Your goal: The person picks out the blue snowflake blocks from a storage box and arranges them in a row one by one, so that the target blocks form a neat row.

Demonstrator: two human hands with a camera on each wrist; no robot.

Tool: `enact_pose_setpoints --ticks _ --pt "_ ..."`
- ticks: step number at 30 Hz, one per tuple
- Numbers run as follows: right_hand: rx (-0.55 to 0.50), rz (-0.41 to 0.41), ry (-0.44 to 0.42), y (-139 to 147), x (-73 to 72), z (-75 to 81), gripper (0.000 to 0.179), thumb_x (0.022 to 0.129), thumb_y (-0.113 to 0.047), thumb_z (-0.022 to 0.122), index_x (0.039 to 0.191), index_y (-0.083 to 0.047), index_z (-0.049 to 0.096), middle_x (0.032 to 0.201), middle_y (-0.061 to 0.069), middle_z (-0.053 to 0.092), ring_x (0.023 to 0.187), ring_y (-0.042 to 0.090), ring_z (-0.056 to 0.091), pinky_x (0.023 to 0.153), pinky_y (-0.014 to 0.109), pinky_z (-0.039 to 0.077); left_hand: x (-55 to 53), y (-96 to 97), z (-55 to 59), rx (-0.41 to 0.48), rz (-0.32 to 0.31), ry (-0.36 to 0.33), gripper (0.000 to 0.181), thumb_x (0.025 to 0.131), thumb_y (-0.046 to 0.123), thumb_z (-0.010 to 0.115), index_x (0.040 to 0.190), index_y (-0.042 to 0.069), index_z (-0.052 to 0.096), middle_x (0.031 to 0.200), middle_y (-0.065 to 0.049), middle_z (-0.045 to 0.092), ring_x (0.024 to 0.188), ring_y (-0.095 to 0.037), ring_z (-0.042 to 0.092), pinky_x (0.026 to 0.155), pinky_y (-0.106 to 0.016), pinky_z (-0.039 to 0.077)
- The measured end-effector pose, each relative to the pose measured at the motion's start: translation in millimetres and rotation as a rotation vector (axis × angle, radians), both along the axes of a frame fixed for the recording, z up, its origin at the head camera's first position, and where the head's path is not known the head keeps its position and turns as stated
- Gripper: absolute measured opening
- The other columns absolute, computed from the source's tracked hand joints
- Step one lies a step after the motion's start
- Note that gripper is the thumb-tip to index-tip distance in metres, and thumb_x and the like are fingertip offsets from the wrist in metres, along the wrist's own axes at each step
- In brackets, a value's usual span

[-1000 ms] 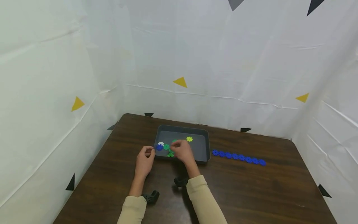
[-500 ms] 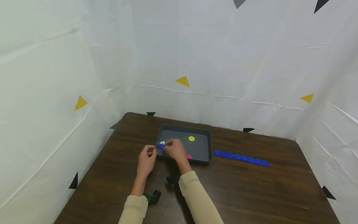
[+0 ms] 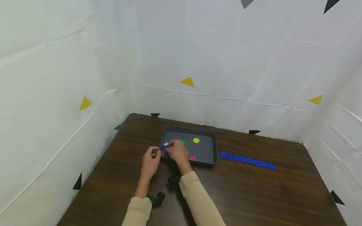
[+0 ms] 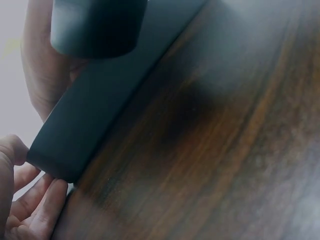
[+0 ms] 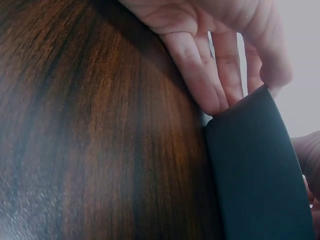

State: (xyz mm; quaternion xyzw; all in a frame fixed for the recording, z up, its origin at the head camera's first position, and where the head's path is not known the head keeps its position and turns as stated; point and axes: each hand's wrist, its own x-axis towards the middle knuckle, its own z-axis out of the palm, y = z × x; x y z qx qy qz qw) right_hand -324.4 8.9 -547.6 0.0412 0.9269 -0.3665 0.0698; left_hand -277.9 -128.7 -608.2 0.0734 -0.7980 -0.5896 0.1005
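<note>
My left hand [image 3: 150, 161] grips the front-left corner of a dark grey tray [image 3: 212, 161], thumb at the rim and fingers low on the outside, as the left wrist view shows. My right hand [image 3: 178, 151] reaches into the tray's left side. Its thumb and fingertips pinch the edge of a blue flower-shaped disc [image 3: 164, 147]. Touching that disc is a white one [image 3: 166, 144]. A green disc [image 3: 183, 142] shows partly behind the right hand, and a pink one [image 3: 192, 158] lies at the front wall. Further back sits a yellow disc [image 3: 196, 140]. Other discs may be hidden beneath the hand.
A row of several blue flower discs [image 3: 246, 160] lies on the brown wooden table [image 3: 254, 194], right of the tray. White sheeting [image 3: 226, 62] with yellow and black triangles rises behind the table and at both sides.
My right hand has moved left inside the tray, from the green discs to the blue one, uncovering the pink disc. My left hand stays at the corner. The head view has shifted slightly.
</note>
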Motion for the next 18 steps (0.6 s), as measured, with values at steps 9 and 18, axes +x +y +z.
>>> enact_pose_setpoints --ticks 9,18 --pt "0.017 0.003 0.002 1.2 0.1 -2.7 0.027 0.099 -0.027 0.08 0.122 -0.015 0.077 0.107 0.005 0.078 0.097 0.029 0.072 0.094 0.058 0.053 -0.5 1.3 -1.6 -0.006 0.002 -0.022 0.025 0.107 0.028 0.066 0.126 0.011 0.068 0.124 -0.013 0.074 0.117 -0.032 0.073 0.098 -0.054 0.058" --pt "0.007 -0.006 0.038 -0.5 -1.3 -5.7 0.017 0.1 -0.025 0.077 0.115 -0.017 0.076 0.105 0.003 0.077 0.087 0.026 0.069 0.089 0.054 0.054 0.0 0.1 0.5 -0.01 0.004 -0.001 0.025 0.107 0.024 0.066 0.126 0.008 0.069 0.122 -0.015 0.074 0.116 -0.032 0.073 0.097 -0.054 0.058"
